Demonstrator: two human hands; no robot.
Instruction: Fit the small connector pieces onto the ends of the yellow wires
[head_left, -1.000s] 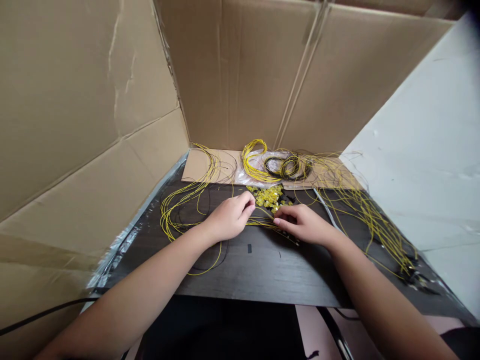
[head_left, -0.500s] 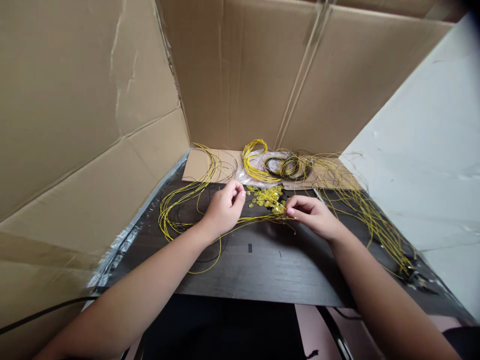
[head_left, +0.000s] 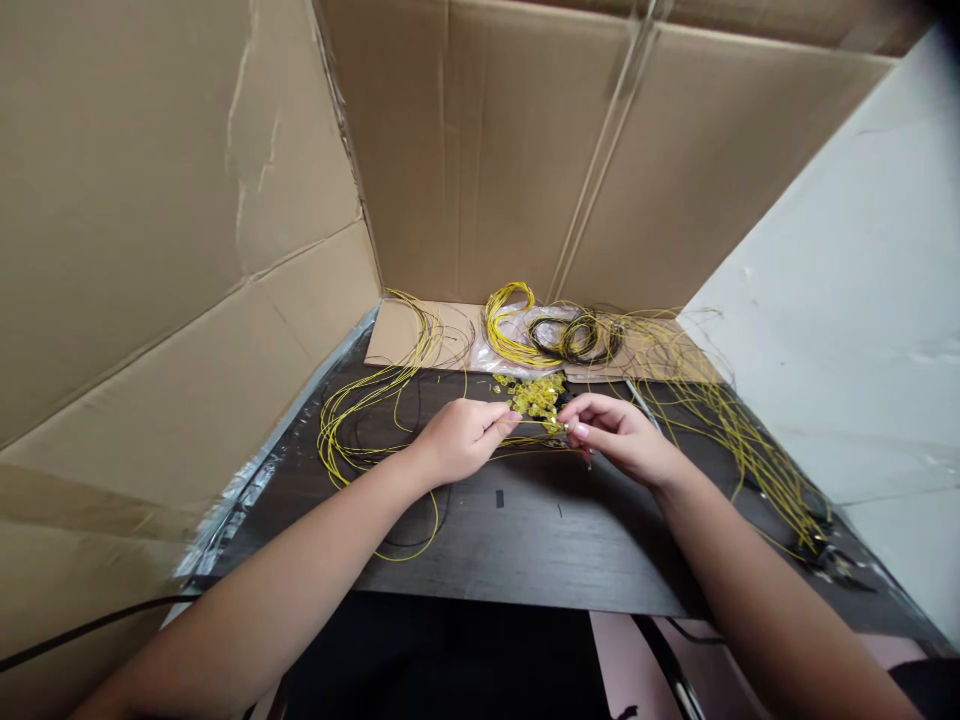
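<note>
Yellow wire (head_left: 534,424) is pinched at both ends between the fingertips of the left hand (head_left: 459,440) and right hand (head_left: 619,436), held taut just above the dark tabletop (head_left: 525,540) beside the heap of yellow beads (head_left: 536,393), within easy reach.

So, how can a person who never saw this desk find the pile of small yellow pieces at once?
Start at the dark wooden desk walled in by brown cardboard, and go to its far middle, just beyond the fingertips of the left hand and the right hand. There lies the pile of small yellow pieces. Everything else yellow nearby is long thin wire in loops; this alone is a heap of tiny translucent bits.
</note>
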